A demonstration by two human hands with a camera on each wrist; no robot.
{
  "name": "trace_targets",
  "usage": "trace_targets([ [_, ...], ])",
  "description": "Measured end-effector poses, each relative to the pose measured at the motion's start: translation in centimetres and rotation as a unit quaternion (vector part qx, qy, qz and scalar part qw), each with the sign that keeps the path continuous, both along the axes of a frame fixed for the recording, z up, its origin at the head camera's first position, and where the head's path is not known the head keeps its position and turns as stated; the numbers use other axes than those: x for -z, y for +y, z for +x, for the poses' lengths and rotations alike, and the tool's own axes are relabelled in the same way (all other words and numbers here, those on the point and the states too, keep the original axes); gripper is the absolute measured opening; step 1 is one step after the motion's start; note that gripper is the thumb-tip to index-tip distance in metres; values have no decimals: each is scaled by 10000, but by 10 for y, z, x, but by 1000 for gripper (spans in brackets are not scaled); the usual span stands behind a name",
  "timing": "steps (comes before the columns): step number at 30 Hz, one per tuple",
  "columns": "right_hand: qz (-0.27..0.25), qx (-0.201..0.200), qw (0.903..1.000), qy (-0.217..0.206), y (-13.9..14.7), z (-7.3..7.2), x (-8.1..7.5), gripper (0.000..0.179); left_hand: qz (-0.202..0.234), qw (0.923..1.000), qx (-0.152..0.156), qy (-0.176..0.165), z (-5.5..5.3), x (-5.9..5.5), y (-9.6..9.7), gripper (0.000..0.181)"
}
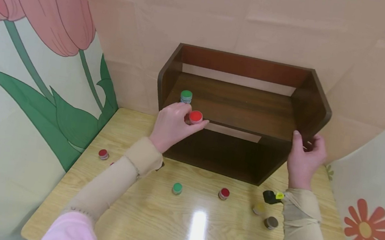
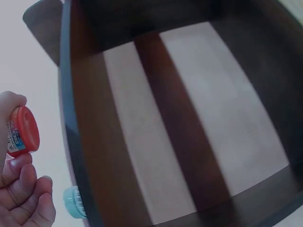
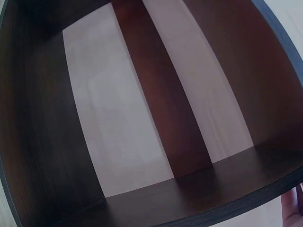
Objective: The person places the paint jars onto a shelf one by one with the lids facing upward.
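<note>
My left hand (image 1: 171, 127) pinches a small jar with a bright red lid (image 1: 195, 117) between thumb and fingers, just in front of the upper board of a dark brown two-tier shelf (image 1: 241, 102). In the left wrist view the red-lidded jar (image 2: 29, 130) shows a printed label. A green-lidded jar (image 1: 186, 96) stands at the left end of that board, partly behind my left hand. At the shelf's right side, my right hand (image 1: 304, 161) grips the side panel, with the thumb in front and the fingers on the outer side. The right wrist view shows only the shelf's inside.
On the wooden table (image 1: 144, 218) in front of the shelf are a red jar (image 1: 103, 154), a green jar (image 1: 177, 188), a dark red jar (image 1: 224, 194), a yellow jar (image 1: 258, 209) and a dark-lidded jar (image 1: 271, 223). A backdrop wall (image 1: 262, 20) rises behind the shelf.
</note>
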State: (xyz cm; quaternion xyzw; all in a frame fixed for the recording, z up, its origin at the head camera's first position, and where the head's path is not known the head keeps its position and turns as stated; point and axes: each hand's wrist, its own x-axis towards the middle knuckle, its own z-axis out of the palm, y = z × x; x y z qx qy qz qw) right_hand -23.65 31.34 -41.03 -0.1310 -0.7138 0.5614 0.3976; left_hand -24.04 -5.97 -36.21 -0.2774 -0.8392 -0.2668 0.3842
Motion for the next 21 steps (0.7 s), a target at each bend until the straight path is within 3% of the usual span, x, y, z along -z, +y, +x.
trace_targets([
  [4, 9, 7, 10000, -52, 0, 0, 0, 27, -104, 9998, -172, 40, -10, -13, 4, 47],
  [11, -2, 3, 10000, -20, 0, -1, 1, 26, -397, 9951, -812, -396, -22, -25, 12, 50],
  [16, -9, -8, 10000, -22, -1, -1, 1, 26, -650, 9878, -1302, -562, -31, -26, 20, 53],
  [21, -93, -26, 9999, 34, 0, -2, 1, 26, -1125, 9735, -1975, -249, -39, -26, 28, 58],
])
